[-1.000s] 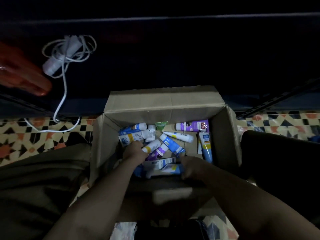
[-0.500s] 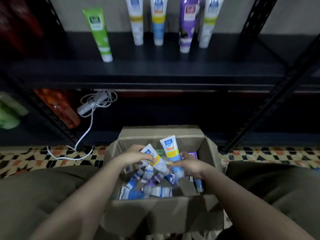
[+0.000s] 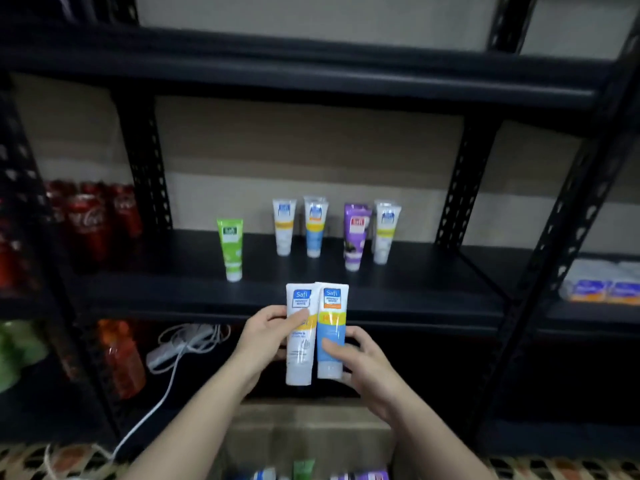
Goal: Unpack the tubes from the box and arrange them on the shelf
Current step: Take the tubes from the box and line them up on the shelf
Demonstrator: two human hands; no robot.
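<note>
Black metal shelf [image 3: 398, 278], beige wall – L hand [image 3: 266, 336] & R hand [image 3: 363, 362] each gripping tube.

The shelf [image 3: 398, 282] is black, with a beige wall behind it. On it stand a bright green tube [image 3: 231, 249], a white tube with a yellow band [image 3: 284, 226], a white-and-blue tube [image 3: 314, 227], a purple tube [image 3: 355, 235] and a white tube with a yellow-green band [image 3: 385, 233]. The two raised tubes are white with yellow [image 3: 300, 355] and blue with a yellow band [image 3: 331, 337]. The cans [image 3: 86, 223] are red. The floor [image 3: 69, 462] shows an orange, black and cream pattern.
</note>
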